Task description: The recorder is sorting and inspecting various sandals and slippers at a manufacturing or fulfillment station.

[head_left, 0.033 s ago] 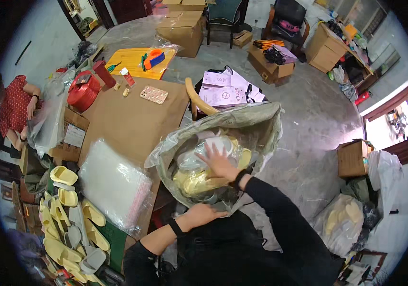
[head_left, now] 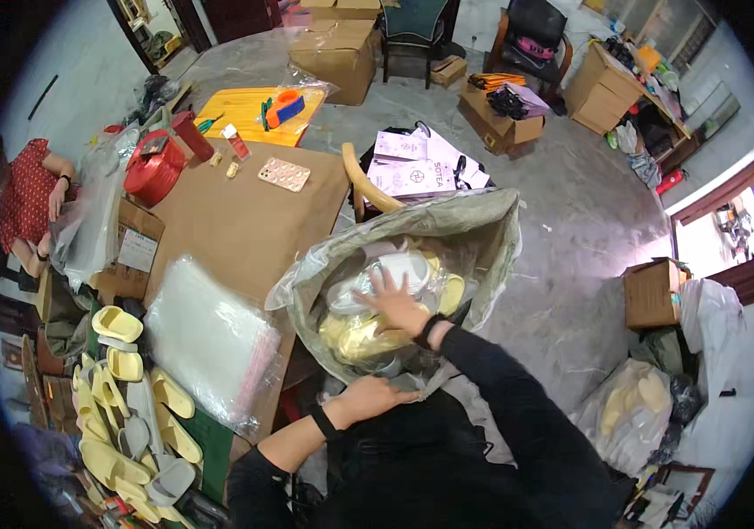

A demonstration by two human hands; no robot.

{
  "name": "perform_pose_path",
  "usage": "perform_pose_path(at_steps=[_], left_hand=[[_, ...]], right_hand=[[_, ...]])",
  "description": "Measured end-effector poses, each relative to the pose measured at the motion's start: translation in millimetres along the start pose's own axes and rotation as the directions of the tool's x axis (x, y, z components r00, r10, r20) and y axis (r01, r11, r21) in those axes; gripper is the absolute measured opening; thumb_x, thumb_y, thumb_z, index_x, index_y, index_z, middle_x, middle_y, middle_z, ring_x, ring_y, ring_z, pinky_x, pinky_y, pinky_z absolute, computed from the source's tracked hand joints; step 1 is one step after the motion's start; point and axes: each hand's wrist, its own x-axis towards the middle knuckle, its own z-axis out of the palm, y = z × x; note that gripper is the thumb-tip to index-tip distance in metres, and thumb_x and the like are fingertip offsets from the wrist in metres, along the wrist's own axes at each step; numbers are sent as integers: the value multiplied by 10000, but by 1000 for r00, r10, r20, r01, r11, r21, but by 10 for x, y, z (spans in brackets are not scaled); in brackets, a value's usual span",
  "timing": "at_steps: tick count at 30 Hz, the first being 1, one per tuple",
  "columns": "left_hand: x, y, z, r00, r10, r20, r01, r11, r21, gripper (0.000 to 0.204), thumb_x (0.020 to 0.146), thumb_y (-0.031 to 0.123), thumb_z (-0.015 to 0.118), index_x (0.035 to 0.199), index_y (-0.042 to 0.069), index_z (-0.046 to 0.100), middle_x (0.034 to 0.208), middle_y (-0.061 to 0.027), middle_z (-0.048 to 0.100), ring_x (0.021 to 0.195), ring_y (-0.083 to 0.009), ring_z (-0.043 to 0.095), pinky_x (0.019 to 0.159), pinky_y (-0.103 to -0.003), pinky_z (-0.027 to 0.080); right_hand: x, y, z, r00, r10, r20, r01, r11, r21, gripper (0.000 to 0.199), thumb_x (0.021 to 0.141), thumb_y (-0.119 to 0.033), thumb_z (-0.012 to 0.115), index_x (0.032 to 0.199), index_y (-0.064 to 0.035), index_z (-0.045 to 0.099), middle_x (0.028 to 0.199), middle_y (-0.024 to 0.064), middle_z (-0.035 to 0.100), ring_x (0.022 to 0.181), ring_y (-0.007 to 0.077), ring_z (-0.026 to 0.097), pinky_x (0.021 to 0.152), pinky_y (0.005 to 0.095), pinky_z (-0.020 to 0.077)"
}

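A large grey-green woven sack stands in front of me with its mouth wide. Inside lie yellow slippers and white-grey slippers, wrapped in clear plastic. My right hand reaches into the sack, fingers spread, palm down on the wrapped slippers. At the sack's near rim my left hand is closed on the edge of the fabric; its fingertips are partly hidden.
Left is a brown table with a stack of clear plastic bags, a red twine roll and a phone case. Loose slippers lie lower left. Beyond the sack are a chair's wooden arm and lilac bags. Another person sits far left.
My right hand has shifted slightly left across the wrapped slippers, and its forearm has moved with it. My left hand stays at the sack's rim.
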Motion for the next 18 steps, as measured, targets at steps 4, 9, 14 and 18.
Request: perform_pose_path(at_steps=[4, 9, 14, 18], left_hand=[[-10, -19, -100, 998, -13, 63, 16, 999, -38, 503, 783, 93, 460, 1259, 255, 443, 789, -5, 589, 639, -211, 577, 542, -315, 490], [-122, 5, -32, 998, -58, -8, 58, 998, -28, 513, 766, 96, 480, 1255, 248, 445, 802, -10, 598, 635, -222, 571, 550, -318, 492], [-25, -13, -158, 996, -63, 57, 66, 996, -55, 498, 786, 93, 460, 1259, 247, 438, 739, -27, 562, 646, -230, 578, 551, -330, 494], [8, -36, -92, 993, -69, 96, 77, 994, -81, 496, 792, 95, 456, 1263, 249, 435, 718, -31, 555, 659, -225, 589, 543, -333, 493]], right_hand=[[198, 115, 452, 986, 92, 140, -61, 975, -211, 547, 766, -296, 591, 1282, -208, 434, 1323, 143, 379, 1241, 385, 295, 862, 624, 329], [-367, 696, 559, 969, 79, 236, 51, 866, -498, 169, 714, -190, 532, 759, -121, 680, 813, 90, 647, 872, 275, 588, 632, 464, 453], [-1042, 1596, 600, 739, 535, 410, -385, 834, -395, 256, 753, -212, 572, 959, -89, 662, 1007, 135, 627, 915, 321, 586, 708, 529, 460], [-934, 1492, 426, 863, 346, 369, -326, 938, -117, 482, 681, -270, 657, 1119, -92, 560, 1061, 137, 588, 995, 331, 551, 807, 516, 428]])
